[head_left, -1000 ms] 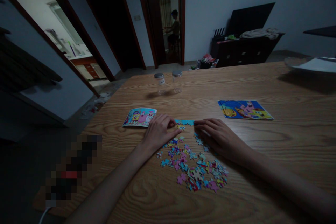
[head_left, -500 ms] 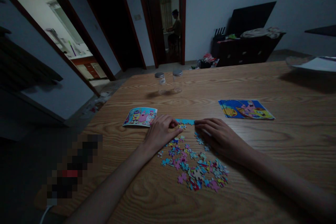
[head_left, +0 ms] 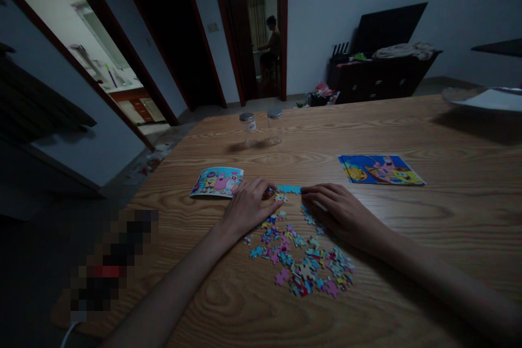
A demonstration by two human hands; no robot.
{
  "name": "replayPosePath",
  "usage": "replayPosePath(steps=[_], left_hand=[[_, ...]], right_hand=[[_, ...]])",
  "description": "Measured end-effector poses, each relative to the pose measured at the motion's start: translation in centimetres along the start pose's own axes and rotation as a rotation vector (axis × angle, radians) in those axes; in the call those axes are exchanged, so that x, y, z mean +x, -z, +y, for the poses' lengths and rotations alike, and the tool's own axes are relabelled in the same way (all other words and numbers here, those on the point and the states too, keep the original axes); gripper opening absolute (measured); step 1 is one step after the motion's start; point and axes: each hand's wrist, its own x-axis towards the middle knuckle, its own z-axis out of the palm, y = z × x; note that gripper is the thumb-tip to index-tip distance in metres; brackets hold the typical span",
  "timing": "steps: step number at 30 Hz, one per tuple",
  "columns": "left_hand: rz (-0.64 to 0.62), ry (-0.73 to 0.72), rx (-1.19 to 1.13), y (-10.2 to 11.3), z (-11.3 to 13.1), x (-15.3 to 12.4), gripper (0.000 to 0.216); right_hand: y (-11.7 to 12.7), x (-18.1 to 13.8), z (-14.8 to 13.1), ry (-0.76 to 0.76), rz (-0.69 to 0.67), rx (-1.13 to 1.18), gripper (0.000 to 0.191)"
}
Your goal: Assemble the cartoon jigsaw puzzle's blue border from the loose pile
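A light-blue strip of joined jigsaw puzzle pieces (head_left: 289, 189) lies flat on the table between my hands. My left hand (head_left: 250, 201) has its fingers curled on the strip's left end, with the thumb stretched out beside a small yellow-and-white puzzle piece (head_left: 280, 197). At the right end, my right hand (head_left: 340, 206) grips the strip with its fingertips close together; its palm hides part of the tabletop. Nearer to me lies a loose heap of colourful puzzle pieces (head_left: 305, 271). A curled cartoon picture sheet (head_left: 216, 182) is partly behind my left hand.
A blue cartoon picture (head_left: 381, 169) lies to the right on the wooden table (head_left: 457, 217). Two clear jars (head_left: 250, 130) with metal lids stand farther back. A blurred-out object (head_left: 114, 266) is at the left edge. Another person (head_left: 271, 43) sits beyond a doorway.
Both hands stay almost in place at the strip's ends. The whole view has shifted very slightly; the heap looks unchanged.
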Motion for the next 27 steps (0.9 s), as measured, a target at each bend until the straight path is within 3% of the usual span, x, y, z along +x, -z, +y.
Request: replayPosePath(steps=[7, 21, 27], left_hand=[[-0.014, -0.022, 0.002, -0.12, -0.1, -0.11, 0.019], [-0.034, -0.001, -0.042, 0.08, -0.19, -0.04, 0.023], [-0.103, -0.157, -0.004, 0.28, -0.36, -0.05, 0.019]], right_hand=[[-0.16, -0.09, 0.15, 0.005, 0.003, -0.006, 0.029], [-0.17, -0.06, 0.04, -0.003, -0.003, -0.032, 0.033], [-0.17, -0.1, 0.05, -0.001, -0.011, -0.031, 0.033]])
